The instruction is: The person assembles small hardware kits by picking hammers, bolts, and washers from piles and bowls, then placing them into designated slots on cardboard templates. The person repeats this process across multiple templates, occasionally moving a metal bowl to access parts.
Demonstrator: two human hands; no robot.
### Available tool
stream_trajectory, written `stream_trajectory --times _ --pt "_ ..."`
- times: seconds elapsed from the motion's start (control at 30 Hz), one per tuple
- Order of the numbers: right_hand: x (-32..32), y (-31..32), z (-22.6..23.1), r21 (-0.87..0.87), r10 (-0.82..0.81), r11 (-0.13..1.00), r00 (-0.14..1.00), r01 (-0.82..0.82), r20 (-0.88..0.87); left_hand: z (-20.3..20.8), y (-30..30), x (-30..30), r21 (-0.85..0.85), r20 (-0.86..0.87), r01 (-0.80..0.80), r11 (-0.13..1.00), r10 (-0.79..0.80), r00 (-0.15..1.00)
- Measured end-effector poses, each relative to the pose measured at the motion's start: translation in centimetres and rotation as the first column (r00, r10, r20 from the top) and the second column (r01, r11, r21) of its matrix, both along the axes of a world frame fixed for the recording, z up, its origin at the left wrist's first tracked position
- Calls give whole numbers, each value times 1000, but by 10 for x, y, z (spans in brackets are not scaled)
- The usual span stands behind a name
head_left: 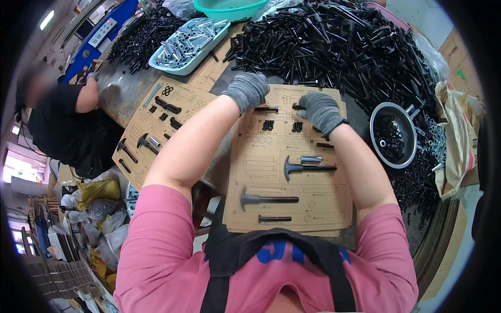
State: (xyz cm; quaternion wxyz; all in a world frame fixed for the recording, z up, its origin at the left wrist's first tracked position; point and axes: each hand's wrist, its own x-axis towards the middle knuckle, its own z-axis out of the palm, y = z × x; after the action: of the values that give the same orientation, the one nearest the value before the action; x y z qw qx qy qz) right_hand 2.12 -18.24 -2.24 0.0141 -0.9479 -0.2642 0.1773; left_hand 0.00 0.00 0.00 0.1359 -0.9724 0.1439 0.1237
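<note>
A brown cardboard sheet (292,219) with printed outlines lies in front of me, black hardware set on it. At its upper left edge, my left hand (247,93), in a grey knit glove, is closed by the black pile; what its fingers hold is hidden. My right hand (322,111), gloved alike, is closed at the upper right, with a black bolt (298,107) at its fingertips. Between them lies another black bolt (269,109). Lower down are two T-shaped black pieces (302,168), a silver sleeve (311,159), small black screws (268,125) and a long bolt (275,218).
A big heap of black bolts (334,41) covers the far table. A blue tray (190,68) of silver sleeves stands far left, a metal bowl (373,136) of small parts at right. Another filled sheet (136,117) lies left, near a person in black (65,122).
</note>
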Motion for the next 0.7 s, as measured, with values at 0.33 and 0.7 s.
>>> stream_trajectory --times 0.33,0.7 --pt "8 -30 -29 190 -5 982 1000 6 -4 -44 34 -13 -548 -55 34 836 -76 996" --pt "7 -41 -29 206 29 978 998 -18 -52 -46 5 -20 -616 -105 -27 788 -48 993"
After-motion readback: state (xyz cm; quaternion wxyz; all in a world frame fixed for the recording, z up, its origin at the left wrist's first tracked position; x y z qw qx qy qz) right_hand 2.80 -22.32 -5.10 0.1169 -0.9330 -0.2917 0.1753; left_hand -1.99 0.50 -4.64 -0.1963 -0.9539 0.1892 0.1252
